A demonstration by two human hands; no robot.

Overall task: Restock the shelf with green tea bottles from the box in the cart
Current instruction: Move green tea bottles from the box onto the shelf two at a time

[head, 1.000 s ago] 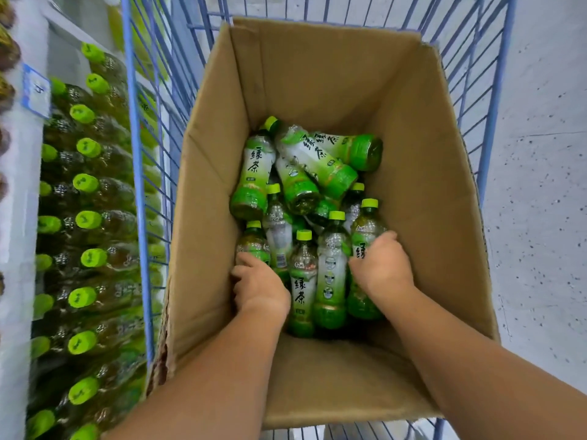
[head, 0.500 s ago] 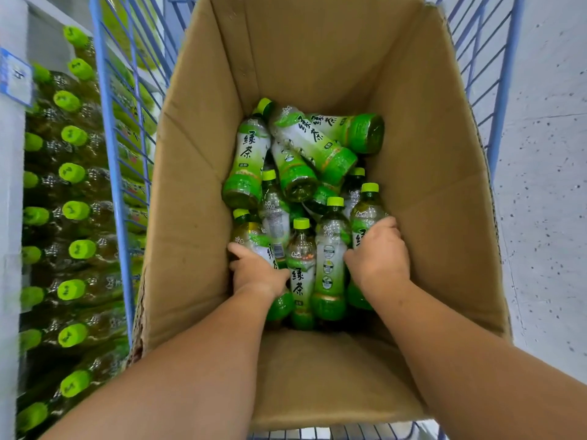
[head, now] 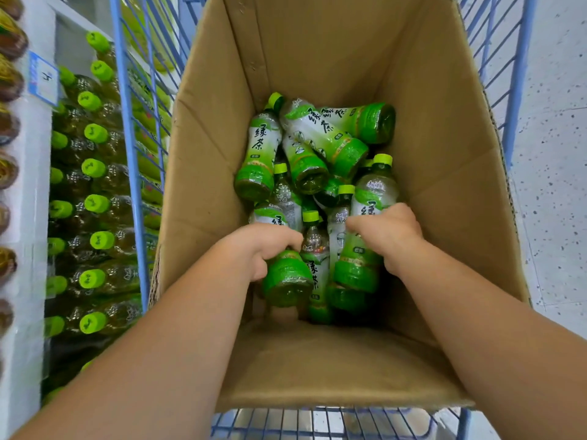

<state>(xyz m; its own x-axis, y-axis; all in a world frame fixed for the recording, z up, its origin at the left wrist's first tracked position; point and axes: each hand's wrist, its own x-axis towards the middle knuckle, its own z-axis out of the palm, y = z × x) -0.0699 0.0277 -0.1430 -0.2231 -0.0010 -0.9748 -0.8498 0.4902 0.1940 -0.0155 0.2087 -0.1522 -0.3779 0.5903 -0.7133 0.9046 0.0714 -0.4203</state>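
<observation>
Since half a second ago, the left hand [head: 263,249], curled around a green tea bottle [head: 287,281], has raised its base. The right hand [head: 387,236] clamps a second bottle [head: 373,195], lifted higher. Both bottles are inside the box [head: 206,154] in the cart [head: 127,154].

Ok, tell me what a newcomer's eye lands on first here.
The jumble of green tea bottles deep in the tall cardboard box at centre. Nearer, the left hand grips one bottle, the right hand another bottle. Rows of green-capped bottles fill the shelf at the left, behind the blue cart wire.
</observation>
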